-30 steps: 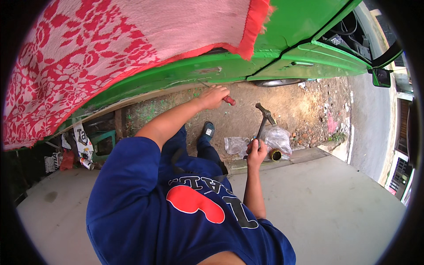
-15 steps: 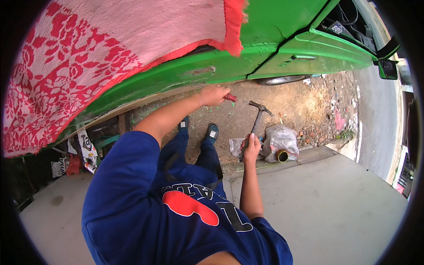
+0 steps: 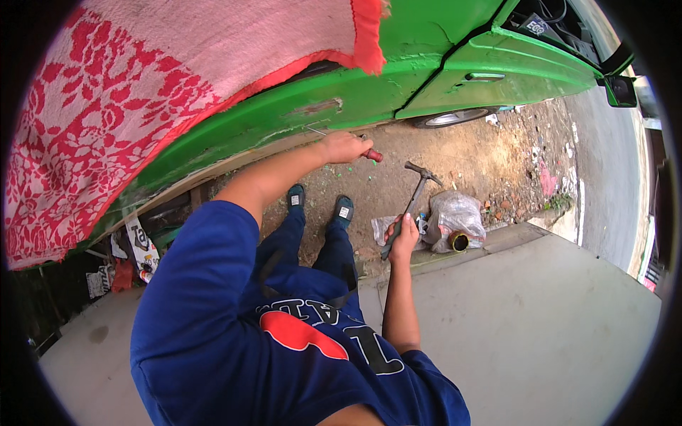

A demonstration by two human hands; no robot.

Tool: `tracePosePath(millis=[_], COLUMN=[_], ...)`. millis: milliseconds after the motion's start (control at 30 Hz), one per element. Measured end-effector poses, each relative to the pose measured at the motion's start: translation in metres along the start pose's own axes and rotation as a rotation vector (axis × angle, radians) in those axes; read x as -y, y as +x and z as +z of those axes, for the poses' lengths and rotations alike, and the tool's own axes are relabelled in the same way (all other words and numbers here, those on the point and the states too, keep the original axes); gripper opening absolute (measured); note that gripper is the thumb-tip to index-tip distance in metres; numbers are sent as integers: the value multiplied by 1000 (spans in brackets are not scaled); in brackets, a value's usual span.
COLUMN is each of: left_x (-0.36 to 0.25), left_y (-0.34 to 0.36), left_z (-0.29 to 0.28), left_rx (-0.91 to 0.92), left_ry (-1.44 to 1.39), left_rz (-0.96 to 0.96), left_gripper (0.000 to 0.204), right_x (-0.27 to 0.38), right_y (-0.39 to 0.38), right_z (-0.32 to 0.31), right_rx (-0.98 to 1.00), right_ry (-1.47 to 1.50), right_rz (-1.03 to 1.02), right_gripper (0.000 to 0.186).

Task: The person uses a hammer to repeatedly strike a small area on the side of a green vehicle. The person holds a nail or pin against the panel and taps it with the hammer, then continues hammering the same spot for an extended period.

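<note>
My left hand (image 3: 344, 148) is closed around a screwdriver (image 3: 374, 155); the end of its red handle sticks out on the right. On the other side its thin metal shaft reaches up to the lower edge of the green vehicle body (image 3: 263, 129), by cracked paint below a bare, scraped patch (image 3: 316, 106). Whether the tip touches the metal I cannot tell. Lower and to the right, my right hand (image 3: 403, 236) grips the handle of a hammer (image 3: 422, 171), its head raised towards the screwdriver handle with a gap between them.
A red and pink floral cloth (image 3: 177, 78) drapes over the vehicle at upper left. Beyond my right hand lie a clear plastic bag (image 3: 455, 213) and an open tin (image 3: 459, 241). A grey slab (image 3: 511, 312) spans the lower right. Scraps and papers (image 3: 142, 245) clutter the left.
The whole view has shifted slightly. More of the screwdriver's shaft shows beside my left hand. The hammer is still raised in my right hand, at nearly the same distance from the screwdriver.
</note>
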State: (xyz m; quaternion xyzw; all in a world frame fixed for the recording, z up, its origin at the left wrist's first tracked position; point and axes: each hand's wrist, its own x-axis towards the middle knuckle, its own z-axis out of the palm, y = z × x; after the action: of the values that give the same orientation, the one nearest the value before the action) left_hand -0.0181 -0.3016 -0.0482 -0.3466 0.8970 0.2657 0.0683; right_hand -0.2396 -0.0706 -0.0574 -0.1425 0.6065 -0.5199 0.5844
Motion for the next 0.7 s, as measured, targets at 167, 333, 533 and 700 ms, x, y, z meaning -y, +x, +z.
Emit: tracePosePath(millis=[167,333,533,700], left_x=[4,5,5,14], left_y=[4,9,8,4], left_z=[-2,-4,-6,6], left_rx=[35,67,26,-68], left_ry=[7,30,-1,24], left_rz=[3,-57,-97,-45], left_gripper=[13,13,16,15], right_x=[-7,-13,-17,-13], right_y=[-5,-12,-17,-18], right_z=[6,31,58,67], right_rx=[1,-51,131,-35], right_ry=[-27,177,92,515], right_rz=[75,96,199,205], right_gripper=[39,40,42,43])
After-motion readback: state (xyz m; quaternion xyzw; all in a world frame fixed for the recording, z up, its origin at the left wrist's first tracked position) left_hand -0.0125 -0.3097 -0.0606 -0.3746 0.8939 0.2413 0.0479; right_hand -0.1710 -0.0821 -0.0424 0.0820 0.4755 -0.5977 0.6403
